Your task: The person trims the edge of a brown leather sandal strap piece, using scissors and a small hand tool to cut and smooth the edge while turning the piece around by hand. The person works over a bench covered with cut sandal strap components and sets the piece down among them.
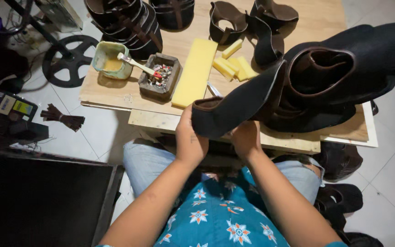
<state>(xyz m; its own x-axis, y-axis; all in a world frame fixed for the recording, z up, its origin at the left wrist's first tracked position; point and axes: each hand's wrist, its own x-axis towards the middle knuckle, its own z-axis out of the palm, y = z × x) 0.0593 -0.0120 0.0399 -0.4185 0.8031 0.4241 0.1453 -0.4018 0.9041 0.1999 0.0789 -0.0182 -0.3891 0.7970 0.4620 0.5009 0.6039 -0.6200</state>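
Observation:
I hold a large dark brown shoe upper over the near edge of a low wooden table. My left hand grips its lower left corner from underneath, thumb up along the brown-trimmed edge. My right hand holds it from below, mostly hidden by the piece. The upper overlaps a stack of similar dark uppers at the table's right side.
On the table lie a long yellow foam slab, small yellow foam blocks, a tray of small bits, a glue pot with a brush and more dark uppers at the back. Sandals lie on the floor at right.

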